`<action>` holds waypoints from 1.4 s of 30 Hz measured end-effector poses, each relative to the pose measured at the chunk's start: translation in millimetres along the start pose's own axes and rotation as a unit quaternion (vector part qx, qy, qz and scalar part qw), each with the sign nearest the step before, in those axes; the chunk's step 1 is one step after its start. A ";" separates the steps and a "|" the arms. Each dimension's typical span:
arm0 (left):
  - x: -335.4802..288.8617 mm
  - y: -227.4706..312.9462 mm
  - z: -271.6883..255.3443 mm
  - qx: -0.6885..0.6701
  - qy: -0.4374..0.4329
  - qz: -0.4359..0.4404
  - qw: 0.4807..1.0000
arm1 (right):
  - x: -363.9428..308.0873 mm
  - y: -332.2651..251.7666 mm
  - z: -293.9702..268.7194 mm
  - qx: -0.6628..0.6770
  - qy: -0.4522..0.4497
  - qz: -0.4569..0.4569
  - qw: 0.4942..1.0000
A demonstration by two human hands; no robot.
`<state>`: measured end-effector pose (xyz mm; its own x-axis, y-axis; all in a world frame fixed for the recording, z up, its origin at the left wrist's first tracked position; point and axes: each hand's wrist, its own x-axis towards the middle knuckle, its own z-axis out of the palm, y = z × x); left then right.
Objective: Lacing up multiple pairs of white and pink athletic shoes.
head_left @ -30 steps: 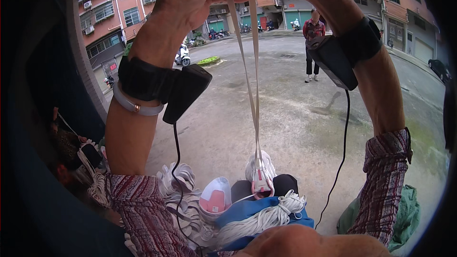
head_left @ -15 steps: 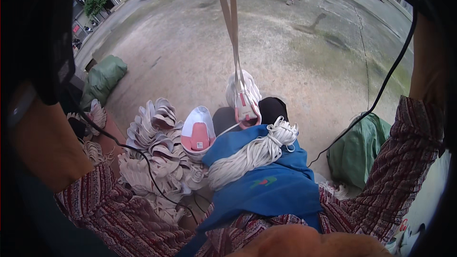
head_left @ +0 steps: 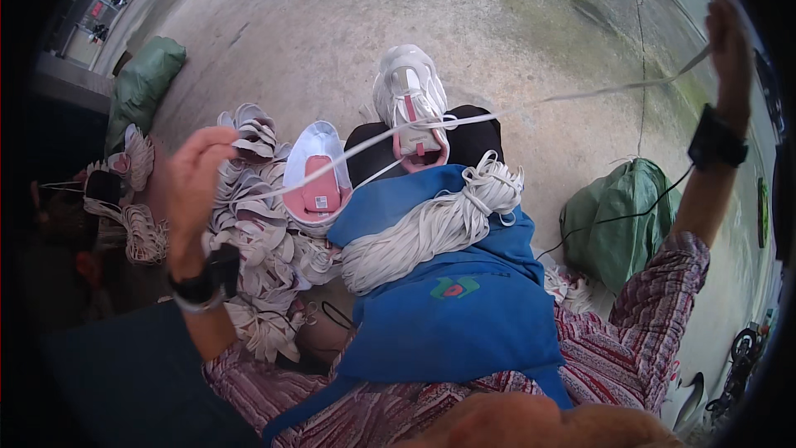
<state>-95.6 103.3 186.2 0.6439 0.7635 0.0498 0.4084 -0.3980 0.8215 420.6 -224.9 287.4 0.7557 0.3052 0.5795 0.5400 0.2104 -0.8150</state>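
A white and pink sneaker (head_left: 409, 91) rests on my knees, toe pointing away. A pale shoelace (head_left: 365, 146) runs from it to both sides. Raised at the far right, my right hand (head_left: 730, 54) is closed on one end, its fingers pointing up. My left hand (head_left: 195, 191), lifted over the pile at left, has bent fingers pinching the other end; the fingertips are partly blurred. Across the blue apron (head_left: 448, 340) on my lap lies a tied bundle of white laces (head_left: 419, 241). Beside my left knee is a white shoe-shaped piece with a pink patch (head_left: 317, 182).
Stacked white and pink shoe uppers (head_left: 261, 241) fill the left side. More pieces (head_left: 137, 166) sit farther left. Green sacks stand at the far left (head_left: 145, 79) and on the right (head_left: 622, 220). A black cable (head_left: 638, 214) crosses the right sack.
Both hands have come down into view and spread apart. The laces, which ran straight up from the sneaker, now stretch out sideways. The view has tilted downward.
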 end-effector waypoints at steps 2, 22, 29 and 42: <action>16.6 -27.4 51.9 -0.041 -0.051 0.019 0.998 | -64.7 53.2 58.8 -0.010 -0.166 0.059 0.984; 47.2 -57.2 193.7 0.025 -0.162 0.144 0.976 | -238.2 145.7 190.7 -0.131 -0.580 0.215 0.774; 57.0 -69.2 105.9 0.228 0.126 0.226 0.939 | -220.7 131.1 167.4 -0.186 -0.531 -0.119 0.818; 17.9 -121.4 96.9 0.132 -0.021 -0.003 0.991 | -217.7 153.7 177.7 -0.254 -0.494 -0.027 0.831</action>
<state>-70.9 115.9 32.3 0.6650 0.7466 0.0162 0.5643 -0.5166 0.6440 273.2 -94.0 34.9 0.1875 0.9746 0.1223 0.8394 -0.0944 -0.5353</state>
